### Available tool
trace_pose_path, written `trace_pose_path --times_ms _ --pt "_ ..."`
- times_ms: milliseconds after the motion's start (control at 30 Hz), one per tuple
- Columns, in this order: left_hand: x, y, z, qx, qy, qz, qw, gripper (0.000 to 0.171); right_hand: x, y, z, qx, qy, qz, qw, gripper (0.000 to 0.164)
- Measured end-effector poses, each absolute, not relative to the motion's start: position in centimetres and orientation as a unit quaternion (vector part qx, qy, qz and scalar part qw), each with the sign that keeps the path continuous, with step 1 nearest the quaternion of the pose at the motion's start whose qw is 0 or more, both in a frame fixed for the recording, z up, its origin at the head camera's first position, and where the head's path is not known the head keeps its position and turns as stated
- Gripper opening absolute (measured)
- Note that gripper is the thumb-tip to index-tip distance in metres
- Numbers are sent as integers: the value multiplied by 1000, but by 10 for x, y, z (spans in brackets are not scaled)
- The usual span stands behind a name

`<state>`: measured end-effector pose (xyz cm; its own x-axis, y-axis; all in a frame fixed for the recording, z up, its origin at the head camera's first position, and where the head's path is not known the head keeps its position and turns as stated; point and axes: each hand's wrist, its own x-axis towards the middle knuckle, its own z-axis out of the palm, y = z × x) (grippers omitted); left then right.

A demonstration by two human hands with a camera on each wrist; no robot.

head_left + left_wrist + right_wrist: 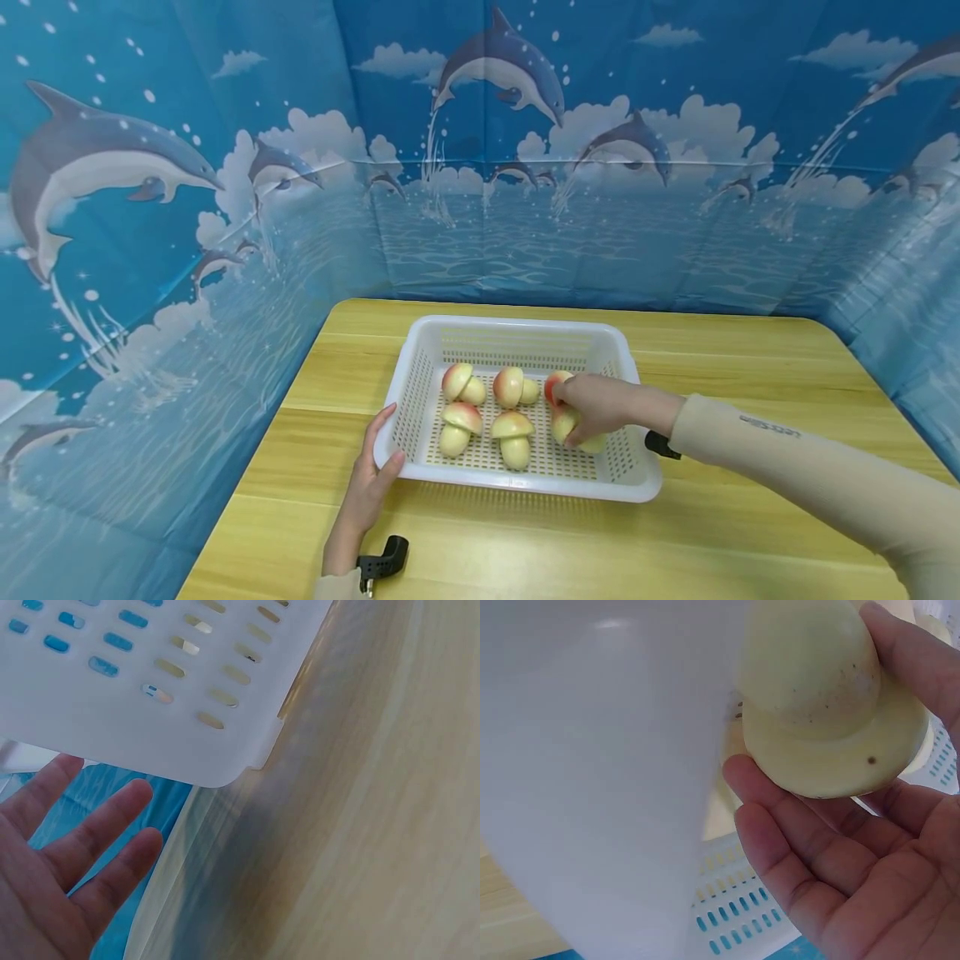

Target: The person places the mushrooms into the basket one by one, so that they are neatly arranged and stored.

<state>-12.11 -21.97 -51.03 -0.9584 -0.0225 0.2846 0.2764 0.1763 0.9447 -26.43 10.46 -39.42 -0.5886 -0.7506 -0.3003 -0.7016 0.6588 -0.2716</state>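
Note:
In the head view, a white plastic basket holds several toy mushrooms with pale yellow stems and red-tinged caps. My right hand reaches inside at the right end and grips a mushroom there, fingers under its cap and thumb against its side. Just behind that one, another mushroom shows a red cap, partly covered by the hand. Farther left lie more mushrooms, such as one near the front wall. My left hand touches the basket's front left corner, its fingers straight and spread in the left wrist view.
Under the basket is a yellow wood-grain table. A blue curtain printed with dolphins hangs behind it and along both sides. Each wrist wears a black strap; the left strap shows near the front edge.

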Motion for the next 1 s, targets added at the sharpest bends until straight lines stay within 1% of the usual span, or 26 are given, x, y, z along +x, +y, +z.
trace_pose_path --times_ms 267,500,733,1000 --pt "-121 -220 -513 -88 -758 -635 122 62 -263 103 -396 -420 886 -43 191 38" --pt "-121 -219 -513 -89 -755 -638 120 62 -262 102 -400 -401 893 -33 202 40" --pt "-121 -219 -514 -89 -762 -630 124 62 -262 107 -404 -398 895 -29 199 41" --pt "-121 -219 -513 -94 -765 -624 128 61 -261 110 -406 -406 893 -31 189 46"
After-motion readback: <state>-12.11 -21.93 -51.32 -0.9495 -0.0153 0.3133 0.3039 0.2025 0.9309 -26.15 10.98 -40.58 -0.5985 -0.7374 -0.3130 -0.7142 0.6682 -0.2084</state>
